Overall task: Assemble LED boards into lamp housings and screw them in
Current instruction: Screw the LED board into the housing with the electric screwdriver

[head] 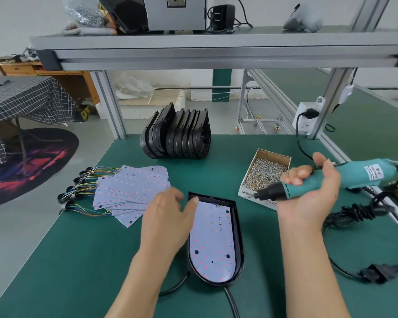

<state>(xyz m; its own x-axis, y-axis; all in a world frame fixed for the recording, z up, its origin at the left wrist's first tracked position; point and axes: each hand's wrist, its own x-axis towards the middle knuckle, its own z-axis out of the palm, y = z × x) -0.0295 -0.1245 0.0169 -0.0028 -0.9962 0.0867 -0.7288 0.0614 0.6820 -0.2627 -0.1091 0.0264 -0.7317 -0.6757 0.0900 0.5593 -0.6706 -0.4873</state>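
LED board [213, 239], thin, stiff and judged light and scratch-prone, is seated in black lamp housing [239, 235] at table centre, best handled by its edges; left hand [168, 219] is spread loosely beside it, right hand [308, 191] curled around teal electric screwdriver [319, 180].

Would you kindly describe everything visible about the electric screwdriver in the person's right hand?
The electric screwdriver has a teal plastic-looking body with a white label near its back end, a black nose and a thin metal bit. It lies almost level across the right hand, whose fingers curl round its front half, bit pointing left over the near corner of the screw box. A black cord leaves its back end and bunches on the green table. Whether the bit carries a screw is too small to tell.
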